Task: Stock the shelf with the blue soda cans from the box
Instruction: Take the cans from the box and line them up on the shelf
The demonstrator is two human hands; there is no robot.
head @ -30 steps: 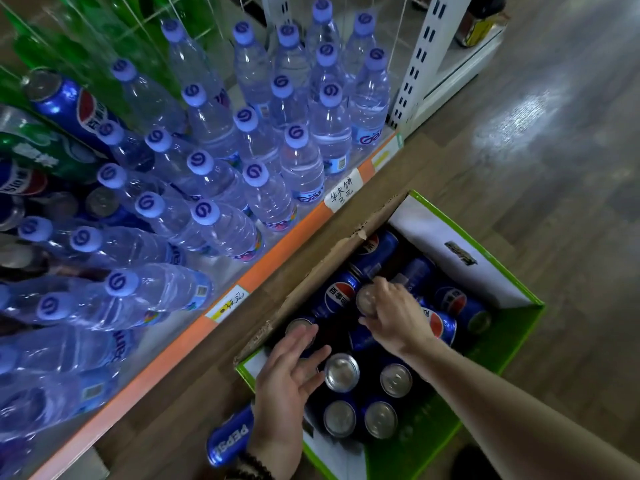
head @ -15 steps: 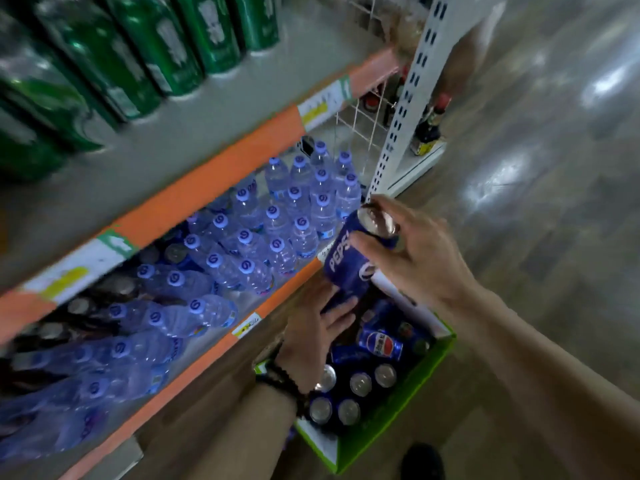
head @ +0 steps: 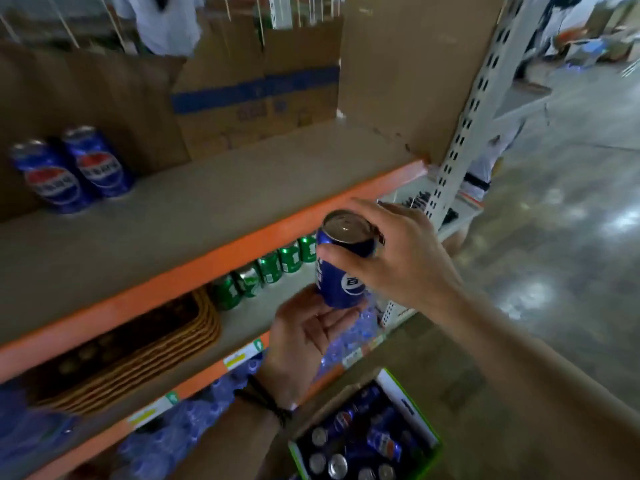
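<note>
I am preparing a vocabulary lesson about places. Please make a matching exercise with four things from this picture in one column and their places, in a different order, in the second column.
Things:
1. blue can in the right hand
2. two blue cans
3. green cans
4. wicker basket

Places:
A. standing on the top shelf, at its left
B. on the middle shelf, left of the green cans
C. held in the air in front of the top shelf edge, above the left hand
D. in a row on the middle shelf

Pairs: 1-C, 2-A, 3-D, 4-B
</note>
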